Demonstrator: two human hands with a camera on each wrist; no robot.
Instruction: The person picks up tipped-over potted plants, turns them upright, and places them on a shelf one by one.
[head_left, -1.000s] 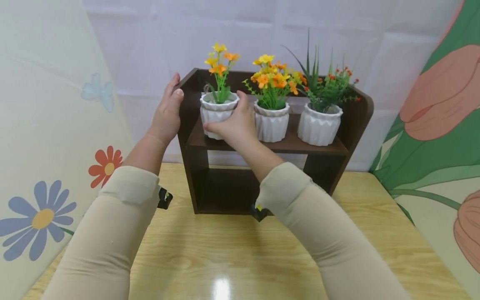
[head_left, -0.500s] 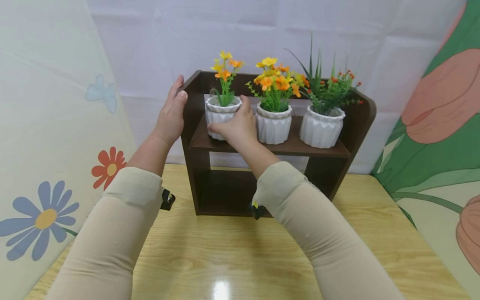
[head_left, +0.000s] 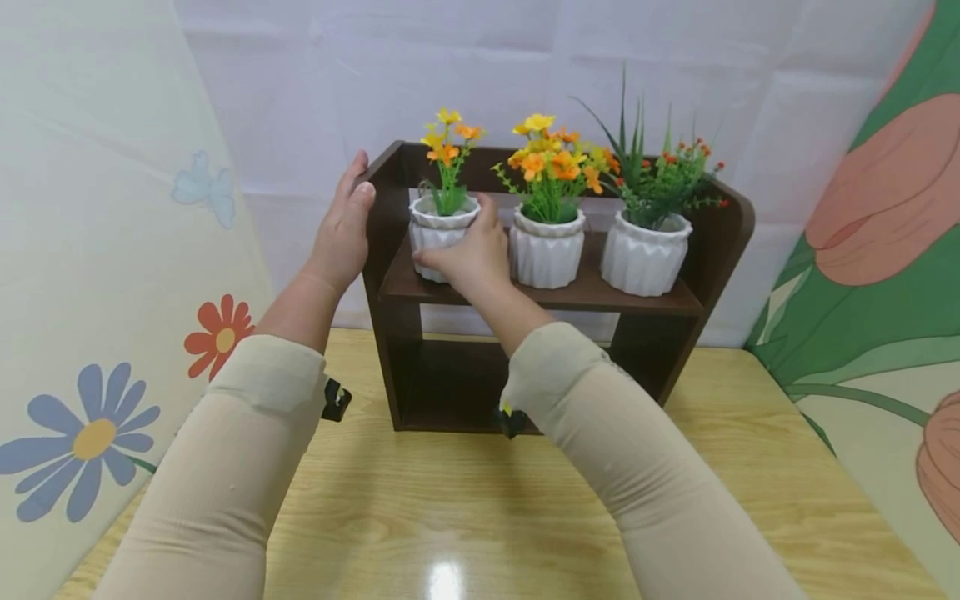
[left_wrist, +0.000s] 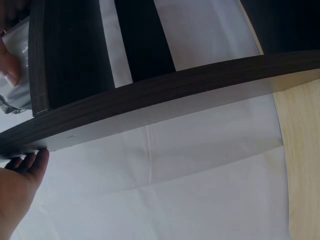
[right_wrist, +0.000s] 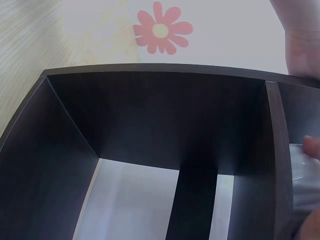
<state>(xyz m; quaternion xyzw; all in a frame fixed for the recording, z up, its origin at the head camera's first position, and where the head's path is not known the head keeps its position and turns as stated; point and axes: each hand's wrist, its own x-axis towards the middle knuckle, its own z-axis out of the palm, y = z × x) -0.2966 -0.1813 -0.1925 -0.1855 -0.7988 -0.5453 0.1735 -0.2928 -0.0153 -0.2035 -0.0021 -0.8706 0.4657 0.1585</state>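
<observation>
A dark brown two-tier shelf (head_left: pixel 577 296) stands on the table, with three white fluted pots in a row on its upper board. My right hand (head_left: pixel 480 254) grips the leftmost flowerpot (head_left: pixel 444 233), thumb across its front and fingers at its right side. Yellow and orange flowers (head_left: pixel 446 154) rise from that pot. On the shelf's left side panel (head_left: pixel 381 242) my left hand (head_left: pixel 339 237) rests with its fingers extended. The left wrist view shows these fingers (left_wrist: pixel 37 162) against the panel's outer face. In the right wrist view, the gripped pot is partly cut off at the edge.
The middle pot (head_left: pixel 546 254) holds fuller yellow and orange flowers, close beside my right hand. A third pot (head_left: pixel 647 262) with grassy leaves and red blooms stands at the right end. White cloth (head_left: pixel 480 67) hangs behind, above the wooden table (head_left: pixel 420 508).
The leftmost flowerpot has come down slightly within the upper shelf, my right hand still gripping it. My left hand keeps its place on the side panel. The head view has shifted a little.
</observation>
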